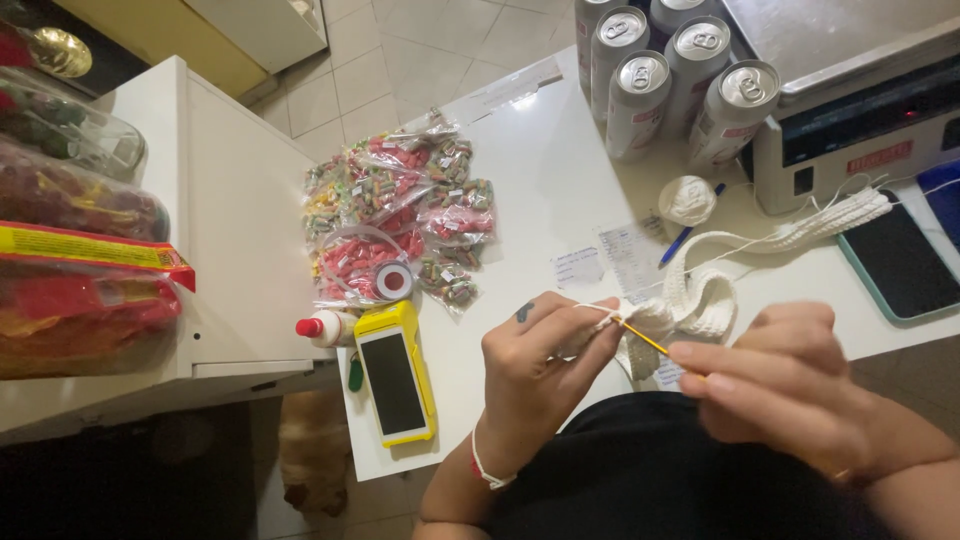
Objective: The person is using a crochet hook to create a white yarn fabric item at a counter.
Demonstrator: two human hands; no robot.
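Observation:
My right hand (775, 385) pinches a thin yellow crochet hook (645, 340) whose tip points left into the work. My left hand (535, 370) grips the near end of a white crocheted strip (700, 295), with white yarn running over its fingers. The strip loops across the white table (540, 170) toward the scale. A small ball of white yarn (687, 198) lies behind it. A red and white band circles my left wrist.
Several drink cans (665, 75) stand at the back beside a grey weighing scale (850, 110). Bags of coloured candy (405, 210), a tape roll (393, 281), a yellow handheld terminal (396, 372), a small red-capped bottle (325, 326), a blue pen (685, 235), and a phone (900, 262) lie around. A shelf of packaged goods (75, 270) is at left.

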